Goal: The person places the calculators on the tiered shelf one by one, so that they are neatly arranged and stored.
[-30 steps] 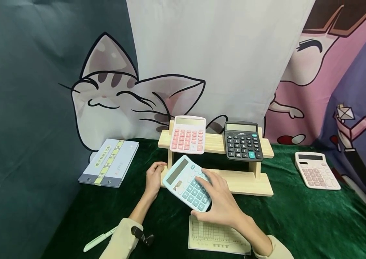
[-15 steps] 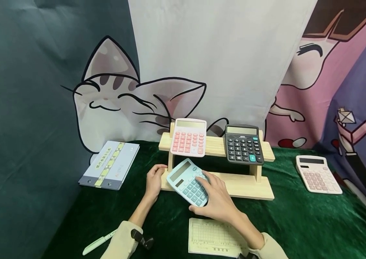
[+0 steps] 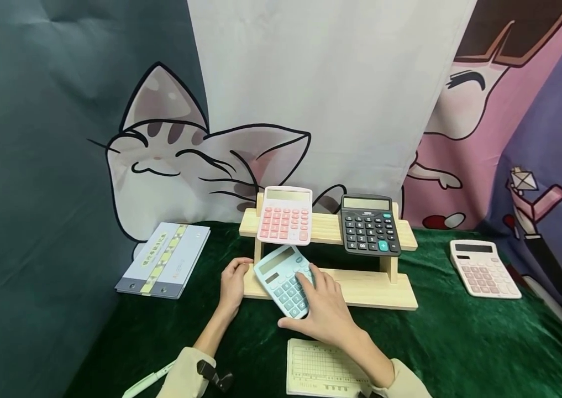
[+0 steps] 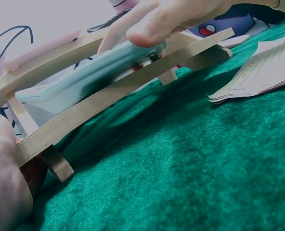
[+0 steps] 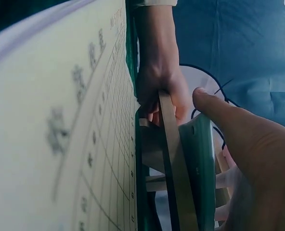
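A light-blue calculator (image 3: 278, 273) lies tilted on the lower shelf of a two-tier wooden stand (image 3: 370, 290). My right hand (image 3: 329, 309) holds it by its lower right part, fingers over the keys and the right edge, thumb at the bottom corner. In the left wrist view the calculator (image 4: 80, 84) leans over the shelf bar below that hand's thumb. My left hand (image 3: 232, 284) grips the left end of the lower shelf; the right wrist view shows its fingers curled round the bar (image 5: 170, 125). On the upper shelf sit a pink-and-white calculator (image 3: 285, 215) and a black calculator (image 3: 370, 225).
A grey-blue notebook (image 3: 163, 260) lies at the left and a pale green pen (image 3: 148, 380) by the left sleeve. Under the right forearm is a printed form pad (image 3: 320, 367). Another pale pink calculator (image 3: 484, 269) lies on the green cloth (image 3: 460, 342) at the right.
My right hand has lowered the light-blue calculator slightly and brought it back against the stand's lower shelf. The left hand keeps its grip on the stand's end.
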Demonstrator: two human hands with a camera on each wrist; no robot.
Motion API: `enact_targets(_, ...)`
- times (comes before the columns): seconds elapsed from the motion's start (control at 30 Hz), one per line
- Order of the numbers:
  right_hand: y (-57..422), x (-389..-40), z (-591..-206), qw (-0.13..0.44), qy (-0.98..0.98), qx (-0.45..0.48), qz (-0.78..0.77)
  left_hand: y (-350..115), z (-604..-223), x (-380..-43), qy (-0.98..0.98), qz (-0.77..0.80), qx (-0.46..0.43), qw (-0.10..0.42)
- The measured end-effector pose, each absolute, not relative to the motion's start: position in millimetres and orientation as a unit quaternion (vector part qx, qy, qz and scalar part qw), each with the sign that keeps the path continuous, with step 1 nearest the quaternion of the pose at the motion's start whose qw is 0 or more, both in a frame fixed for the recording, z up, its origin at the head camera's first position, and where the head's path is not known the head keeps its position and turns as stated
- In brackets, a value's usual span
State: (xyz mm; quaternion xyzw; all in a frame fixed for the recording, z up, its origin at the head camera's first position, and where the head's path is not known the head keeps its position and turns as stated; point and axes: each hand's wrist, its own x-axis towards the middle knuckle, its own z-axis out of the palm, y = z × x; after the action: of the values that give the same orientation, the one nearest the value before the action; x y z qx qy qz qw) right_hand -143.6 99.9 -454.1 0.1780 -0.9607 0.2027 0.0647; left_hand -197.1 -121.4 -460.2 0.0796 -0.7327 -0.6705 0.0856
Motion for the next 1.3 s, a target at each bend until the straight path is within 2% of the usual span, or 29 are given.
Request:
enact_targets(0.37, 103, -144, -445, 0.016, -0.958, 0.239, 0.16, -128, -463, -192, -0.731, -0.669, 0.097, 0.089)
enact_targets(0.53, 108, -142, -442, -0.004, -0.951, 0.259, 0.169, -134, -489, -197, -0.728, -0.67, 0.112, 0.085)
enact_targets(0.67, 107, -143, -445, 0.013, -0.949, 0.257, 0.185, -135, -503, -203, -0.725, -0.673, 0.108, 0.094)
enact_targets(1.0, 107, -153, -446, 0.086, -0.948, 0.237, 0.195, -126, -497, -221, -0.721, -0.679, 0.084, 0.109)
enact_targets(1.3, 106, -152, -444, 0.082, -0.947, 0.225, 0.213, -124, -496, -221, -0.718, -0.682, 0.087, 0.107)
